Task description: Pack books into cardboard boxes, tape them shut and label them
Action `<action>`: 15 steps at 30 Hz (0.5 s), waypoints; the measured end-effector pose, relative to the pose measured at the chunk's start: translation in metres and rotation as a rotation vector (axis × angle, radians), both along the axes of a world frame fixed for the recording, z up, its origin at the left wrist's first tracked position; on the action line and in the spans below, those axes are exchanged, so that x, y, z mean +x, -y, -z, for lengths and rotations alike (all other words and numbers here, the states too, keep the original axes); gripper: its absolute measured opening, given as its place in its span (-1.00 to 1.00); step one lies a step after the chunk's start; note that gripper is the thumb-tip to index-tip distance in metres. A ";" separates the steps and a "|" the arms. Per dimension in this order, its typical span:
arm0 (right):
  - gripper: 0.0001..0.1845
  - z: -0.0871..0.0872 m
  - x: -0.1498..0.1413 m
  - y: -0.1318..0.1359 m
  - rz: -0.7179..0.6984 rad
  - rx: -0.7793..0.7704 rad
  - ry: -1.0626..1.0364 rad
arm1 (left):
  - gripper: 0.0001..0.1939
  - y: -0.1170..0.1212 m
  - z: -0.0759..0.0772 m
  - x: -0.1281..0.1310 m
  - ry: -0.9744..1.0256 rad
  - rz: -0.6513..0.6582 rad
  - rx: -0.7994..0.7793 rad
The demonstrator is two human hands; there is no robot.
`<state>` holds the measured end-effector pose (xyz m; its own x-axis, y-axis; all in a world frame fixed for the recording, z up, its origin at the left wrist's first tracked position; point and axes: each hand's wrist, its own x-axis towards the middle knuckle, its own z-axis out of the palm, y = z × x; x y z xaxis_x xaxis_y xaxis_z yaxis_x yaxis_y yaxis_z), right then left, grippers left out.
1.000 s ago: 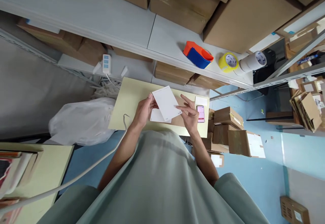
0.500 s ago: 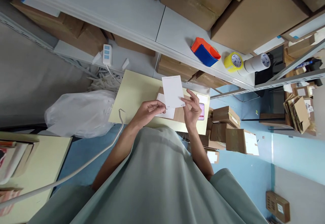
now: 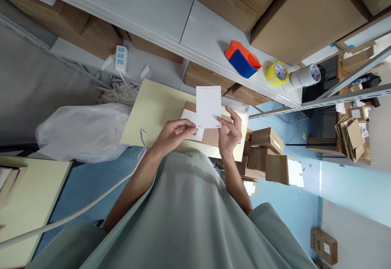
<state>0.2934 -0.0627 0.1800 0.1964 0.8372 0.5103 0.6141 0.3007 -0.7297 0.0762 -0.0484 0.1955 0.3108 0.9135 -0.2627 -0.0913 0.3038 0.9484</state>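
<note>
A white paper sheet [image 3: 208, 105] with small print at its lower corners is held up in front of me. My left hand [image 3: 179, 134] pinches its lower left corner between thumb and fingers. At the lower right edge, my right hand [image 3: 230, 131] grips the sheet, with one finger raised away from it. Below lies another white sheet [image 3: 198, 135] on a brown cardboard piece [image 3: 210, 138], both partly covered by the held sheet. They rest on a pale yellow table [image 3: 149, 110]. The phone seen earlier is almost wholly hidden behind my right hand.
On the grey shelf [image 3: 146, 20] ahead are an orange and blue tape dispenser [image 3: 243, 59], yellow tape [image 3: 276, 73] and white rolls [image 3: 302, 77]. A power strip [image 3: 121, 58] sits at left, above a plastic bag [image 3: 82, 132]. A white cable [image 3: 100, 204] crosses the left side. Cardboard boxes [image 3: 276, 169] stand at right.
The white sheet has turned from slanted to upright. My left hand has moved from its upper left edge to its lower left corner. My right hand has kept its hold, now covering the phone.
</note>
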 end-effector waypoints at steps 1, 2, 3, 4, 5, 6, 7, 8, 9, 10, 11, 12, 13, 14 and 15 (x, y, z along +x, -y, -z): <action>-0.80 0.000 0.002 0.000 -0.003 -0.017 -0.021 | -0.62 0.000 -0.001 0.002 0.001 -0.002 0.001; -0.80 -0.001 0.004 0.001 -0.006 -0.040 -0.046 | -0.63 0.000 -0.001 0.004 0.002 -0.003 0.002; -0.81 -0.001 0.006 0.001 -0.008 -0.067 -0.072 | -0.63 0.000 -0.001 0.007 0.004 -0.006 0.001; -0.81 -0.002 0.008 0.002 -0.011 -0.096 -0.097 | -0.64 0.000 -0.001 0.009 0.005 -0.011 0.000; -0.82 -0.003 0.009 0.002 -0.011 -0.121 -0.119 | -0.64 0.000 0.000 0.011 0.006 -0.015 -0.001; -0.82 -0.003 0.011 0.003 -0.010 -0.140 -0.138 | -0.64 0.000 0.000 0.013 0.006 -0.018 -0.002; -0.83 -0.004 0.013 0.003 -0.007 -0.153 -0.153 | -0.64 0.000 0.001 0.015 0.007 -0.019 -0.003; -0.83 -0.004 0.015 0.003 -0.004 -0.161 -0.164 | -0.64 0.000 0.001 0.018 0.008 -0.018 -0.003; -0.83 -0.004 0.016 0.003 -0.002 -0.167 -0.171 | -0.64 -0.001 0.001 0.020 0.010 -0.017 -0.002; -0.83 -0.004 0.018 0.003 -0.001 -0.168 -0.174 | -0.64 -0.001 0.001 0.022 0.010 -0.014 -0.001; -0.82 -0.004 0.019 0.003 -0.003 -0.166 -0.173 | -0.65 -0.001 0.000 0.024 0.011 -0.011 0.002; -0.80 -0.004 0.021 0.003 -0.011 -0.162 -0.170 | -0.66 -0.001 0.000 0.026 0.011 -0.008 0.008; -0.78 -0.004 0.022 0.002 -0.023 -0.153 -0.166 | -0.67 -0.002 -0.001 0.027 0.014 -0.004 0.017; -0.74 -0.004 0.024 0.002 -0.037 -0.140 -0.162 | -0.69 -0.002 -0.002 0.029 0.018 0.000 0.031; -0.69 -0.004 0.025 0.002 -0.053 -0.123 -0.159 | -0.70 -0.001 -0.002 0.030 0.021 0.003 0.048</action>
<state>0.3184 -0.0650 0.1841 0.2206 0.9025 0.3698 0.4738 0.2323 -0.8494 0.1065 -0.0471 0.1976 0.3188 0.9239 -0.2117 -0.1108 0.2582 0.9597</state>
